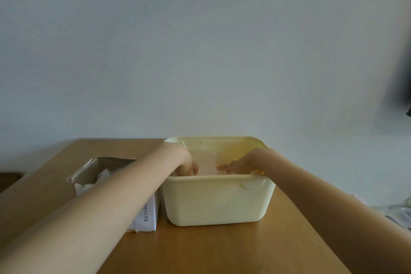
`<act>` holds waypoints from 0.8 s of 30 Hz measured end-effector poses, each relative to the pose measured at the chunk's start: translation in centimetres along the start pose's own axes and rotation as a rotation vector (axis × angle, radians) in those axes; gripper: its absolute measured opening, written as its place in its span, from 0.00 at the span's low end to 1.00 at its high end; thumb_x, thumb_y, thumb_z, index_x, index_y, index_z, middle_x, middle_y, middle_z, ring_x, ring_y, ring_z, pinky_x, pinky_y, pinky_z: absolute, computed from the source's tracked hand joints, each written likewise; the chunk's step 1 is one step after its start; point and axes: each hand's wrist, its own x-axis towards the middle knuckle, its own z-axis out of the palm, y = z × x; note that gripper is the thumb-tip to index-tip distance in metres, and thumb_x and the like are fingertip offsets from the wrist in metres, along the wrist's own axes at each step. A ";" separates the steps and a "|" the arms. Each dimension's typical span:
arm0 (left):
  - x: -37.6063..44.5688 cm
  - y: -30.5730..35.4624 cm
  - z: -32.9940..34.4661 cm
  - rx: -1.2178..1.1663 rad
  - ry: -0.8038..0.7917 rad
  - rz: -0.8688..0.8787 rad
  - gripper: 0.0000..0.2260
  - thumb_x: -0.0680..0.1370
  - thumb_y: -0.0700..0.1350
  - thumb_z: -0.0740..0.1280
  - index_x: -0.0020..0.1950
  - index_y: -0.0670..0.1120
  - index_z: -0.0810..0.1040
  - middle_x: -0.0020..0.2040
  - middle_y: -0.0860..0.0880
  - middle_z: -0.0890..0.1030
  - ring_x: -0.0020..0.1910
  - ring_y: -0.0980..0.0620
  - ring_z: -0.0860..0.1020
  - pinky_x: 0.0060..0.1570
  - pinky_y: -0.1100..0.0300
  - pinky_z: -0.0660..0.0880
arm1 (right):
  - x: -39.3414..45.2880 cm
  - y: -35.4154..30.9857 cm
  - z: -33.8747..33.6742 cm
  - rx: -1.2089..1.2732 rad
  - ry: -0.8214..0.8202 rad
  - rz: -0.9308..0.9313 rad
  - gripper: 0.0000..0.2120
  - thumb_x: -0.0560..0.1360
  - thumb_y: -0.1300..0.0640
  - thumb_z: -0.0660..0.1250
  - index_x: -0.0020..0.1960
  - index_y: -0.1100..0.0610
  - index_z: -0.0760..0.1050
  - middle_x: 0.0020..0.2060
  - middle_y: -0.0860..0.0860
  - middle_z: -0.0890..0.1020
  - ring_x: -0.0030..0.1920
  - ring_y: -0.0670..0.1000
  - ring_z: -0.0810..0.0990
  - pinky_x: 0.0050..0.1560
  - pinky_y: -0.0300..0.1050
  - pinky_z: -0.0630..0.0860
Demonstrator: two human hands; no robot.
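A pale yellow plastic tub (216, 200) stands on the wooden table (222, 249), and both my hands reach down into it. My left hand (185, 163) dips in at the tub's left side with its fingers bent downward. My right hand (239, 164) comes in from the right, fingers pointing left. Between them lies something pale and whitish (208, 163) inside the tub. The tub's near wall hides the fingertips, so whether either hand grips that material is unclear.
An opened white cardboard box (144, 216) of thin white gloves (102, 177) sits right against the tub's left side, partly under my left forearm. A plain wall rises behind the table. Clear plastic clutter (398, 211) lies at the far right edge.
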 end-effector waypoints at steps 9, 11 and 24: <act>-4.8 -4.0 -0.8 -0.656 0.285 0.189 0.16 0.77 0.41 0.66 0.65 0.44 0.73 0.60 0.46 0.79 0.50 0.53 0.79 0.47 0.66 0.74 | -10.1 -3.1 -2.9 0.176 0.145 -0.185 0.35 0.72 0.54 0.72 0.74 0.50 0.58 0.66 0.55 0.72 0.58 0.55 0.78 0.57 0.47 0.77; -6.0 -5.2 -0.5 -0.825 0.404 0.208 0.09 0.78 0.41 0.65 0.58 0.46 0.76 0.54 0.48 0.81 0.47 0.54 0.81 0.51 0.62 0.75 | -11.3 -4.7 -3.5 0.221 0.250 -0.262 0.27 0.74 0.57 0.70 0.70 0.56 0.66 0.61 0.57 0.77 0.55 0.56 0.80 0.53 0.46 0.78; -10.1 -12.6 6.2 -0.880 0.525 -0.029 0.08 0.75 0.35 0.64 0.42 0.46 0.78 0.39 0.49 0.80 0.33 0.57 0.76 0.32 0.68 0.73 | -12.7 -19.9 -0.3 -0.228 0.636 -0.700 0.17 0.75 0.62 0.63 0.62 0.53 0.76 0.55 0.54 0.77 0.57 0.54 0.75 0.51 0.41 0.68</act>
